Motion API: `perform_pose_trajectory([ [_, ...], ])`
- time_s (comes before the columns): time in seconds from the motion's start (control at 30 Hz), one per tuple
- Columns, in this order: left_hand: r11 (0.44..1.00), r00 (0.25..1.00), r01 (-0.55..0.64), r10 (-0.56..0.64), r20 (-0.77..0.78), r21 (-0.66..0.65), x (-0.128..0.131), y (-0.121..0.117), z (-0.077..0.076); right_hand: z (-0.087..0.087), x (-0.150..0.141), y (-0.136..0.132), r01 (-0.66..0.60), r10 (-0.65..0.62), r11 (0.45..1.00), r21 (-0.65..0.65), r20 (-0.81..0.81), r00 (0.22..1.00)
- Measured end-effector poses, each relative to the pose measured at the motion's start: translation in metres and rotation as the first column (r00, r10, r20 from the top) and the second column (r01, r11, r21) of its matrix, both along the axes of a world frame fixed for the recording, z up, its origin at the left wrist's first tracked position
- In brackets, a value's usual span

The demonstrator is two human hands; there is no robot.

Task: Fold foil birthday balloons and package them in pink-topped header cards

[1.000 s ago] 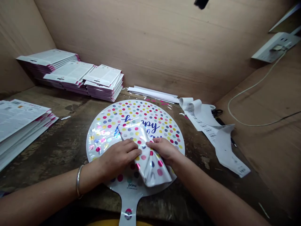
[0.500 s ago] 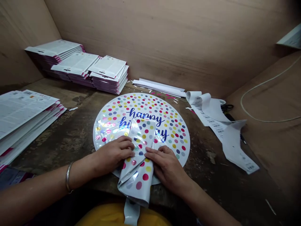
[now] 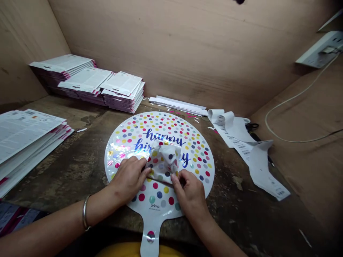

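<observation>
A round, flat foil balloon (image 3: 198, 146) with coloured dots and blue "happy birthday" lettering lies on the table, its tail pointing at me. On its middle sits a second, folded foil balloon (image 3: 160, 171), doubled over into a small dotted packet with a crumpled top. My left hand (image 3: 130, 178) is closed at the packet's left edge, thumb and fingers pressing it. At the lower right corner, my right hand (image 3: 190, 192) pinches the packet between thumb and curled fingers. Part of the lettering is hidden beneath the packet.
Stacks of white printed packages (image 3: 123, 85) stand at the back left, with another stack (image 3: 29, 139) at the near left. White strips (image 3: 177, 105) lie along the back wall. A curling barcode label strip (image 3: 249, 153) and scissors (image 3: 252, 125) are on the right.
The folded balloon was a long strip reaching toward me; its near end is now folded up, making a shorter packet. The flat balloon's printed lower part and tail show again.
</observation>
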State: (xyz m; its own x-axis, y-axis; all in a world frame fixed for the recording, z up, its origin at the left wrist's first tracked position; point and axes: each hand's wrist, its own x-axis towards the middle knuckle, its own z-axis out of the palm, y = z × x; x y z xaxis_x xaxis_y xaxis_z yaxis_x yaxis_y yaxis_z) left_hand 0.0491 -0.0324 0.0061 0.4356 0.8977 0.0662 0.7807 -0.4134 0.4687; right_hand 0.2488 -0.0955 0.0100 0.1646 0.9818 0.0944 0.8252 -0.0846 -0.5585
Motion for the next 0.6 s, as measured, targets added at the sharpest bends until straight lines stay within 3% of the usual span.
perform_pose_trajectory([
  [0.2, 0.998, 0.996, -0.01, 0.015, 0.084, -0.064, 0.006, 0.013, 0.0, 0.004, -0.003, 0.004, 0.036, -0.035, 0.999, -0.025, 0.056, 0.998],
  [0.37, 0.989, 0.998, 0.049, -0.044, -0.04, 0.141, 0.006, 0.011, 0.001, 0.001, -0.003, 0.006, -0.062, 0.058, 0.998, 0.014, 0.201, 0.978],
  [0.47, 0.906, 0.947, 0.316, -0.283, -0.152, 0.281, 0.005, 0.014, -0.001, -0.001, 0.004, 0.009, -0.147, 0.106, 0.985, 0.094, 0.342, 0.934],
  [0.53, 0.829, 0.864, 0.501, -0.459, -0.208, 0.249, 0.003, 0.019, -0.004, 0.001, 0.014, 0.012, -0.303, 0.26, 0.951, 0.059, 0.378, 0.888],
  [0.6, 0.81, 0.826, 0.557, -0.52, -0.216, 0.184, 0.001, 0.023, -0.006, 0.005, 0.025, 0.016, -0.456, 0.446, 0.888, -0.052, 0.338, 0.829],
])
